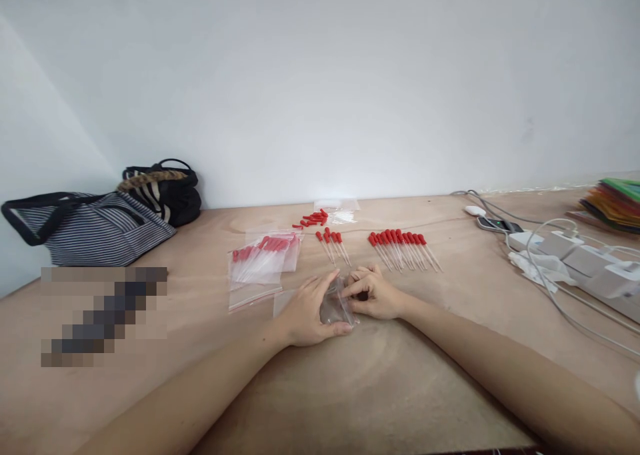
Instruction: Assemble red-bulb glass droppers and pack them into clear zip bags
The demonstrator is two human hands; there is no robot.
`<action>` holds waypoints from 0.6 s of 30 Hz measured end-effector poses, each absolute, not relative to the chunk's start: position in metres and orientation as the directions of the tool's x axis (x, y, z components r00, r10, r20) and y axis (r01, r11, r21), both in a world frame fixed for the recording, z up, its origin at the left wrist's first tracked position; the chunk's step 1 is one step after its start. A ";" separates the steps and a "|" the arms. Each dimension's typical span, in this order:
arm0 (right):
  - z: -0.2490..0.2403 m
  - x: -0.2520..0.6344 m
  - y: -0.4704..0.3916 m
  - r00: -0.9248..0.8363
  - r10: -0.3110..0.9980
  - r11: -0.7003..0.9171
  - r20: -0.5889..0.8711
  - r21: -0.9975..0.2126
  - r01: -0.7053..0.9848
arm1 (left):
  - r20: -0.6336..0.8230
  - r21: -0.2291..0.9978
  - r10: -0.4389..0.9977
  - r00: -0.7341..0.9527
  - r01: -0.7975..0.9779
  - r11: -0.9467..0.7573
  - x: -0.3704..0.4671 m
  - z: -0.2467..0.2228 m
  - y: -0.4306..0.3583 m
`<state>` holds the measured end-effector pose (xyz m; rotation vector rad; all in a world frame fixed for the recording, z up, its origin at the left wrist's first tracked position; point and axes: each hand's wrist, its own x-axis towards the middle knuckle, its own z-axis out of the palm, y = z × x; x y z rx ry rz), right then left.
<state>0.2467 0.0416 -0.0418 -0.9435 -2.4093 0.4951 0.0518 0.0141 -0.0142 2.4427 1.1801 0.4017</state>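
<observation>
A clear plastic zip bag (331, 307) lies on the wooden table between my hands. My left hand (309, 312) rests on it with thumb and fingers spread apart. At the bag's right edge, the fingers of my right hand (373, 294) are bent in a pinch on the plastic. Just beyond the hands lies a small group of red-topped droppers (334, 245). A longer row of red-topped droppers (403, 248) is spread to the right. On the left, bags holding red-topped droppers (265, 258) overlap one another.
Loose red caps (313, 219) and clear tubes (343, 216) lie near the wall. A striped bag (107, 232) and black bag (180, 195) stand left. Right are a power strip (585, 258), cables, a black device (499, 225) and colourful packets (613, 205).
</observation>
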 end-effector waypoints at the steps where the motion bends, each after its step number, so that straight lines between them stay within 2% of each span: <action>1: -0.042 0.246 0.042 -0.607 0.732 0.665 0.308 -0.517 0.539 | 0.092 0.473 0.788 0.608 0.670 -0.572 0.052 -0.015 0.015; 4: -0.041 0.245 0.044 -0.544 0.790 0.588 0.283 -0.601 0.542 | 0.106 0.486 0.786 0.609 0.658 -0.575 0.051 -0.016 0.015; 7: -0.040 0.247 0.045 -0.583 0.764 0.599 0.274 -0.636 0.486 | 0.114 0.494 0.786 0.608 0.652 -0.576 0.050 -0.017 0.016; 12: -0.040 0.250 0.044 -0.662 0.709 0.635 0.244 -0.630 0.448 | 0.138 0.493 0.779 0.612 0.639 -0.590 0.048 -0.020 0.018; 18: -0.038 0.241 0.039 -0.636 0.742 0.637 0.213 -0.522 0.567 | 0.159 0.481 0.762 0.628 0.624 -0.615 0.049 -0.020 0.019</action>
